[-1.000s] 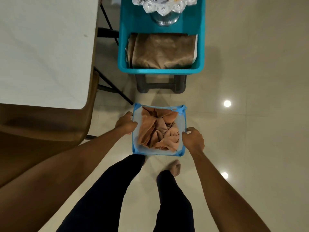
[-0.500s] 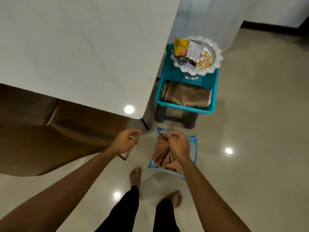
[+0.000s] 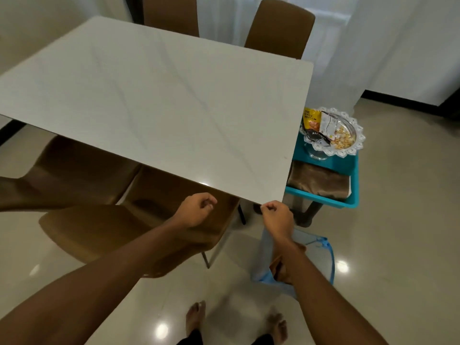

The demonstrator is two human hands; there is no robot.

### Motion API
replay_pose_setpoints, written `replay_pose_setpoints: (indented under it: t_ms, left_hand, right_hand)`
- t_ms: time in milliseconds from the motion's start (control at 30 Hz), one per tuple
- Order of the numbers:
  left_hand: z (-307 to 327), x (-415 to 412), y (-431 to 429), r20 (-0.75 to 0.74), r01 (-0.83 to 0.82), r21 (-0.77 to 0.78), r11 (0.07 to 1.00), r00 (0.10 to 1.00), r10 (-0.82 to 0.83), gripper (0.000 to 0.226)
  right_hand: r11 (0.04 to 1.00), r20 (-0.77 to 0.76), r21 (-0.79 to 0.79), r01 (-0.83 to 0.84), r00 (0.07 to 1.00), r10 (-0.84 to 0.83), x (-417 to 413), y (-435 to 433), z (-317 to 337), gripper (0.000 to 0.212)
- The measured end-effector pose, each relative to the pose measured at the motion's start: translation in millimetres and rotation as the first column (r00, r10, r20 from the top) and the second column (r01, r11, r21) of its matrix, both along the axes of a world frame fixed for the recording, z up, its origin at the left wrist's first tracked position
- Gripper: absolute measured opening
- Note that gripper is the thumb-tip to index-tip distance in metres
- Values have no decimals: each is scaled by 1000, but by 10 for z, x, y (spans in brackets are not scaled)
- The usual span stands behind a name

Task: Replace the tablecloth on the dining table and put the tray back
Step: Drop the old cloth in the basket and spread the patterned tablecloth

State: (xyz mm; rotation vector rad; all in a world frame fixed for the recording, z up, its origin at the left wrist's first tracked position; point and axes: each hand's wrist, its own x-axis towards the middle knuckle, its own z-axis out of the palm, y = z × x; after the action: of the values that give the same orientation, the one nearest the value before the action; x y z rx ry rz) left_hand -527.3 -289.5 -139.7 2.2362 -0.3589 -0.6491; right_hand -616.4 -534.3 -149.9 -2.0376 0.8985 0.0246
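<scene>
Fingers (image 3: 208, 203) on my left hand (image 3: 194, 212) are curled in, and I see nothing in them. Just past that hand is the worktop (image 3: 161, 108), bare and white, with no cloth on it yet. My right hand (image 3: 278, 219) is just below the worktop's near corner. Its fingers (image 3: 270, 208) are curled in too, and they hold nothing. Under my right arm, on the floor, sits the blue bag (image 3: 326, 255), and a bit of the old cloth (image 3: 275, 264) peeks out. The clean tablecloth (image 3: 318, 183) lies folded in the teal crate (image 3: 323, 201), off to the right of my right hand, past the corner. Its long side runs left to right along the crate's front wall. My right hand is nearer, so I think it should reach first. The tray (image 3: 358, 139) of snacks stands behind the cloth in the same crate. Half a second ago both hands were low by the bag. Now they are up by the corner.
</scene>
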Motion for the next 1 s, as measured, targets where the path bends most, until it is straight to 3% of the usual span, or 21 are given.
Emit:
replay_pose_setpoints:
  t_ms: [233,533,833,1000]
  left_hand:
    - [56,260,-221,80,99,-28,995,992,-96,17]
    - [47,381,-1494,95,190,-50,981,978,-184,19]
    - [-69,374,-3136,105,239,-84,967,968,-230,20]
    - [-400,383,-3679,-4,287,65,956,958,-287,22]
  right_hand:
    - [995,24,-98,21,1000,-19,297,-16,244,8]
    - [987,-52,-148,-56,997,48,361,-1065,156,8]
    - [968,-217,-37,-247,948,234,304,-2542,-289,13]
    - [964,-303,-1,-265,919,252,312,-3029,-545,20]
